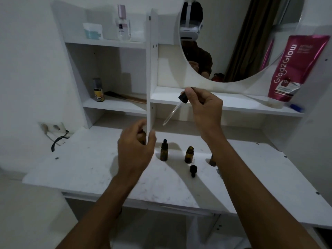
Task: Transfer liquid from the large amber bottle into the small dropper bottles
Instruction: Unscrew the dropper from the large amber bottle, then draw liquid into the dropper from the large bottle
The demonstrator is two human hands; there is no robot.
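My right hand [201, 106] pinches the black bulb of a glass dropper [173, 110], held tilted in the air with its tip pointing down-left. My left hand [136, 150] wraps around the large amber bottle [142, 136], which shows only as a brown sliver between my fingers. On the white desk [89, 168] stand a small capped amber dropper bottle [163, 150] and an uncapped one [189, 155]. A third amber bottle [212, 160] is partly hidden behind my right forearm. A loose black cap [193, 170] lies in front of the uncapped bottle.
A white shelf unit rises at the back, its vertical divider [150, 78] just behind my left hand. A round mirror [233, 42], a pink tube [294, 69], a spray can [98, 90] and a perfume bottle [123, 24] sit on the shelves. A black cable [57, 141] lies left.
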